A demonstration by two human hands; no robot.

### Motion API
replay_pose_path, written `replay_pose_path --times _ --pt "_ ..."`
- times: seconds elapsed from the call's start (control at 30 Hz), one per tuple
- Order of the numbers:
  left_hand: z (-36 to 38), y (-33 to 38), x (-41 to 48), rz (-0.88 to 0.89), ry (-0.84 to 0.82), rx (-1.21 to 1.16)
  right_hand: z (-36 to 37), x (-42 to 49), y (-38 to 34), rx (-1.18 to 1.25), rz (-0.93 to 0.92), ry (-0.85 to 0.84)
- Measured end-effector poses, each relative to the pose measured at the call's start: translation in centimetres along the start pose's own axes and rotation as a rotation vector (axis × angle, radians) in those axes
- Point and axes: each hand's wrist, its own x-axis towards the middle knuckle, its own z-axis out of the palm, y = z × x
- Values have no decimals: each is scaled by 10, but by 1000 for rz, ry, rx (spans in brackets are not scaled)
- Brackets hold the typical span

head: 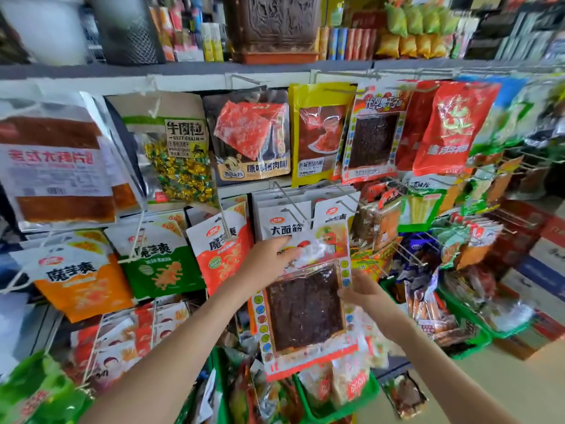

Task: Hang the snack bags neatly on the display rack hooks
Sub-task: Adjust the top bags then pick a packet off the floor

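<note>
I hold a snack bag with a dark square window and a red-and-white border in front of the rack, below its middle. My left hand grips the bag's upper left part. My right hand pinches its right edge. The bag's top lies against white bags on a bare wire hook. A matching bag hangs in the top row, right of a yellow bag. Whether my bag's hole is on a hook is hidden.
The display rack is packed with hanging bags: a beef grain bag, orange and green bags at the left, red bags at the right. Green baskets with loose snacks sit below. A shelf runs above.
</note>
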Motion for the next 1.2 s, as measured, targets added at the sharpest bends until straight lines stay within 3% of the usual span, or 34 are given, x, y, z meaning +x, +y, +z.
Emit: replay_pose_path --times 0.1,0.23,0.3,0.4,0.5,0.63,0.73,0.9,1.03,1.2 --pt "11 31 8 71 12 121 -16 26 -21 -303 -405 185" --pt "23 67 36 96 111 197 -42 50 -58 -755 -728 450" --pt "29 86 53 96 148 204 -59 60 -75 -836 -874 545" --pt "46 117 78 95 174 228 -94 79 -91 -839 -1023 529" --pt "60 149 103 99 233 174 -130 94 -108 -727 -1061 517" --pt "60 190 134 145 439 33 -179 114 -137 -617 -1052 485" --pt "53 219 159 146 521 88 -208 135 -166 -557 -1002 452" --pt "46 257 214 182 613 143 -241 169 -212 -537 -799 544" --pt "39 275 255 229 663 129 -256 188 -234 -353 -753 611" --pt "29 273 278 296 730 194 -255 197 -240 -340 -741 630"
